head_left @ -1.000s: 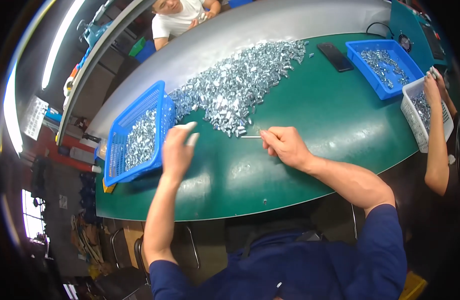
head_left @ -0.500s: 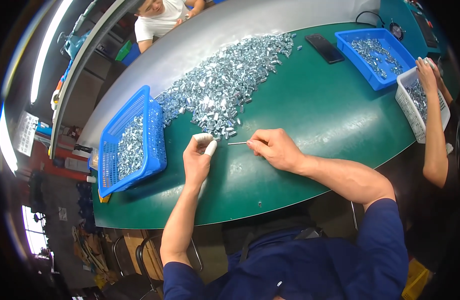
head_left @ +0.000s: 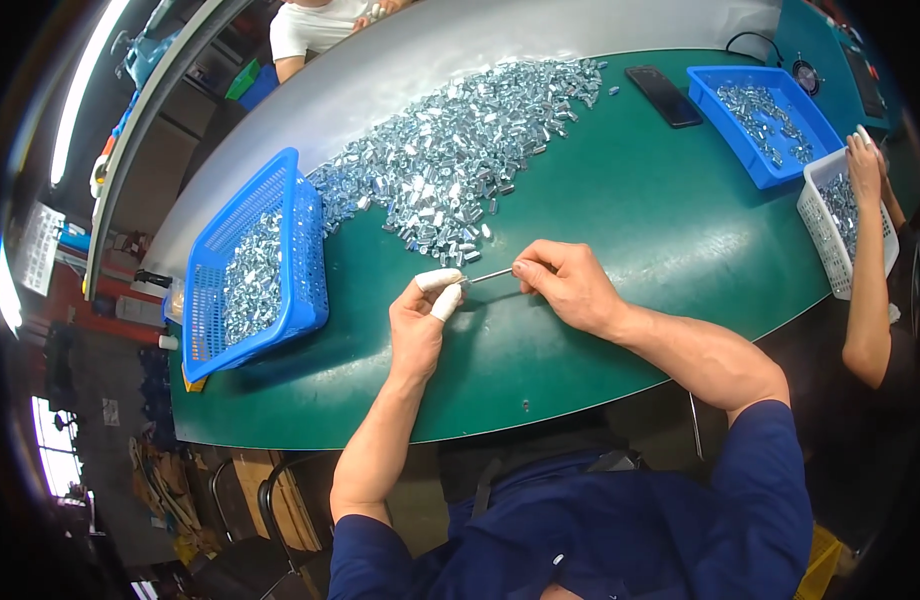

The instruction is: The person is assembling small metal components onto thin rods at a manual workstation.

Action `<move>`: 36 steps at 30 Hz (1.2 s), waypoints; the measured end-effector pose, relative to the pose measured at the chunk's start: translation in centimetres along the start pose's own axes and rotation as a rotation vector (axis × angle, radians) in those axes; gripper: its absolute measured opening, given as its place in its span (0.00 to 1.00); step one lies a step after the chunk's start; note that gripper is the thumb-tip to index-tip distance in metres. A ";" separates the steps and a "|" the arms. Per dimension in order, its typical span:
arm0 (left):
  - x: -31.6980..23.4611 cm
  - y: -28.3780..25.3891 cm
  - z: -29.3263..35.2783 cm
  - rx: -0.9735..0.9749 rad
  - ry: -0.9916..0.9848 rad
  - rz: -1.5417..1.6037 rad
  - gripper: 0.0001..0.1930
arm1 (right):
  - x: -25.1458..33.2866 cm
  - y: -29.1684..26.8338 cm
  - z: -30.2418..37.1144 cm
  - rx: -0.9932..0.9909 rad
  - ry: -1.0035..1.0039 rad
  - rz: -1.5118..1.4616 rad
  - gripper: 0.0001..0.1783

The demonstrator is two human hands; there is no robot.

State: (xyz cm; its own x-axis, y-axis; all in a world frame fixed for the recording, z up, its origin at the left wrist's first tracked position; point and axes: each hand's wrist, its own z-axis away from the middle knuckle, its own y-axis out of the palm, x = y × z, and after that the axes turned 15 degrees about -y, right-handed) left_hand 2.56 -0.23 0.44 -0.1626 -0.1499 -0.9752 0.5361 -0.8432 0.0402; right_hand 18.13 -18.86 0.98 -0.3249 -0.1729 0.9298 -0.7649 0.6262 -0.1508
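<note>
I close my right hand [head_left: 570, 288] on the near end of a thin straight metal rod [head_left: 491, 275], pinching it between thumb and forefinger. My left hand [head_left: 420, 322] closes at the rod's far tip, where white rubber finger cots [head_left: 440, 281] cover the thumb and forefinger; what they pinch at the tip is too small to identify. The rod lies nearly level, just above the green table mat [head_left: 620, 230], just on my side of the heap of small silver metal parts [head_left: 460, 160].

In my judgement, the step goes best with the right hand kept steady as the guide, the rod held level, and the left fingertips doing the fine work square to the rod's axis. Resting both wrists on the mat would limit tremor.

Left of the heap stands a blue plastic mesh basket [head_left: 305, 260] holding more silver parts. Beyond the heap, to its right, lies a black phone [head_left: 664, 96]. Further right of the heap, another person's hand [head_left: 864, 165] reaches into a white mesh basket [head_left: 815, 215], beside a second blue tray [head_left: 715, 95].
</note>
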 end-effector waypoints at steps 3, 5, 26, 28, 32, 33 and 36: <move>0.0 0.0 0.4 0.023 -0.006 0.002 0.11 | 0.6 0.2 -0.2 0.004 -0.023 -0.015 0.12; -0.2 0.4 0.5 0.046 -0.023 -0.008 0.11 | 0.7 0.6 -0.1 0.029 -0.081 0.028 0.13; 0.9 1.1 1.6 0.165 0.081 -0.134 0.09 | 0.9 0.1 -0.1 0.270 0.303 -0.214 0.29; 0.8 1.2 1.6 0.143 0.004 -0.127 0.11 | 0.3 0.4 0.2 0.243 0.246 -0.210 0.29; 0.2 1.7 1.9 0.119 -0.042 -0.095 0.11 | 1.1 0.5 0.4 0.204 0.107 -0.102 0.25; 0.6 1.3 1.7 0.146 -0.070 -0.107 0.11 | 1.4 0.6 0.4 0.207 0.102 -0.101 0.25; 1.0 0.8 1.3 0.190 -0.097 -0.130 0.11 | 1.8 0.7 0.4 0.238 0.008 0.024 0.22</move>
State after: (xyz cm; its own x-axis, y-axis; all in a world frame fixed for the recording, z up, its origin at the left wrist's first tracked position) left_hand 1.72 -1.71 -0.22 -0.3038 -0.0749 -0.9498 0.3414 -0.9393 -0.0351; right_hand 16.79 -19.03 2.43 -0.3413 -0.1536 0.9273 -0.8666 0.4334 -0.2472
